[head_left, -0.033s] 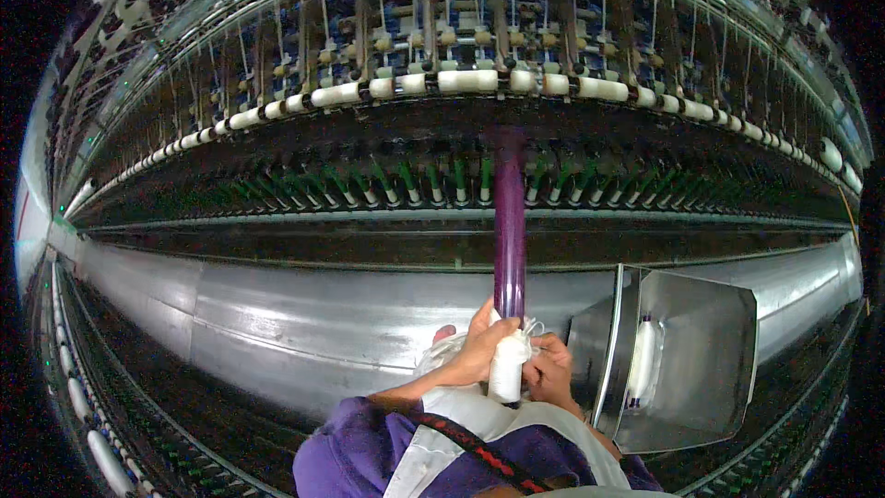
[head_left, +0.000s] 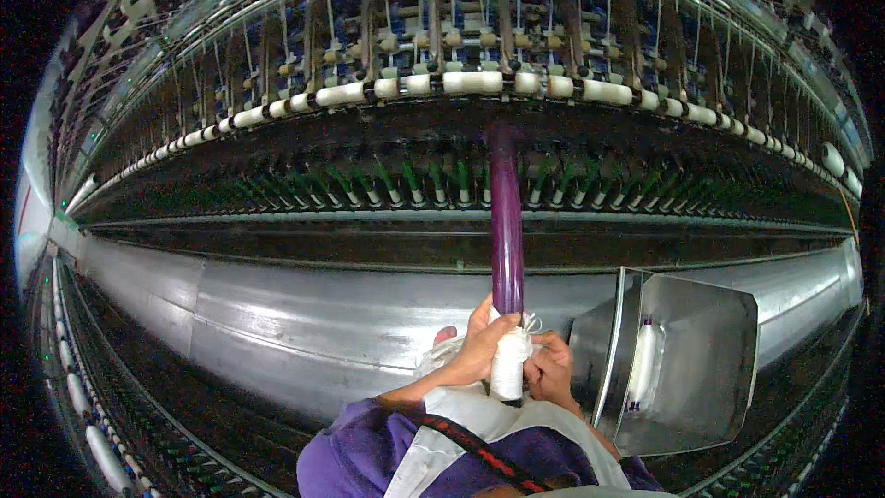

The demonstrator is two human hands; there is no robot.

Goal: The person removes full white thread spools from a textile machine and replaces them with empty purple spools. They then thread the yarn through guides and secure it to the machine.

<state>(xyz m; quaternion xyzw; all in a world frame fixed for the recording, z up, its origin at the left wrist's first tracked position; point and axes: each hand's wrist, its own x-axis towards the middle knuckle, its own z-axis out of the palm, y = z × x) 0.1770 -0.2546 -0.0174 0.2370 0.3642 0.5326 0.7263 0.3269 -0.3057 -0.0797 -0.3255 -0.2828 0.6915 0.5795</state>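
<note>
Gripping is done by the left hand [head_left: 477, 350], clamped on the white yarn [head_left: 507, 373] at the near end of the purple tube [head_left: 506, 231], with the thumb laid across the front. The right hand [head_left: 551, 369] is held just right of the tube's near end, fingers bent in against the yarn; whether anything is pinched there cannot be told, as the fingertips are partly hidden. Loose strands [head_left: 529, 323] are bunched between the two hands, beside the tube's near end. The tube is pointed away from the body, its far end lost in shadow. Green spindles [head_left: 463, 189] are lined up on both sides of the tube's far part. White rollers [head_left: 472, 83] are set in a row beyond the tube. A metal bin [head_left: 705, 350] is placed well right of the tube, with a white bobbin [head_left: 644, 364] laid inside. Shiny panels [head_left: 295, 314] are seen left and right of the tube. A white apron [head_left: 461, 399] is worn, nearer than the tube.
</note>
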